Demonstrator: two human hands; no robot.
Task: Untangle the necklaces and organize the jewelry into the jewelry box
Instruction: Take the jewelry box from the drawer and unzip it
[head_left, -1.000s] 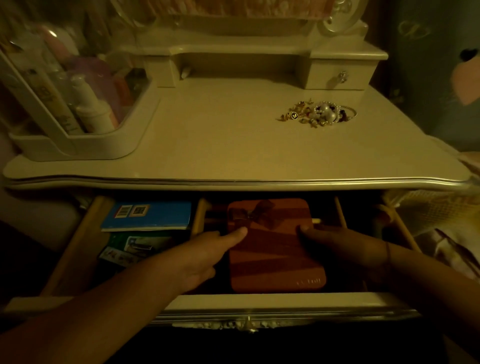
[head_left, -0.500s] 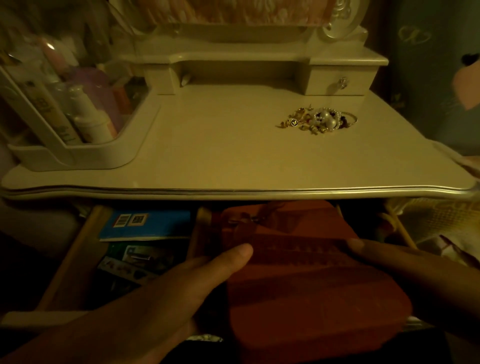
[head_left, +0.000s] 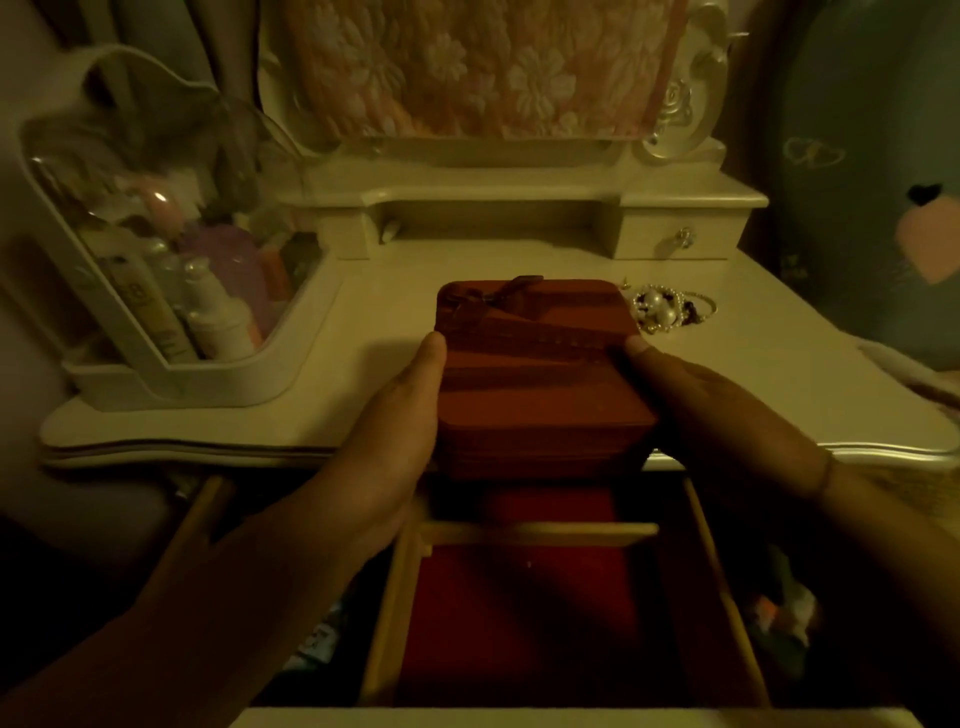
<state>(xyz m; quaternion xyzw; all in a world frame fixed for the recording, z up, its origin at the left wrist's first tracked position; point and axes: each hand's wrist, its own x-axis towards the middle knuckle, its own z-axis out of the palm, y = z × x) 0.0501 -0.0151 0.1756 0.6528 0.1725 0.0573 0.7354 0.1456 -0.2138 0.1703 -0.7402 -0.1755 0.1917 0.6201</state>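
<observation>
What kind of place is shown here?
Most likely a bedroom or dressing corner at home. There is a cream dressing table with an ornate mirror frame, a clear organiser of cosmetic bottles at the left, and a red jewelry box held near a pile of pearl jewelry.

dim bedroom, cream dressing table (head_left: 363, 332), cosmetics organiser (head_left: 171, 374)

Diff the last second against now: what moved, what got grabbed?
The red jewelry box rose out of the open drawer and forward, over the front edge of the vanity top; whether it rests there is unclear. The left hand and right hand, already at its sides, now grip it. The jewelry pile and cosmetics organizer stayed put.
</observation>
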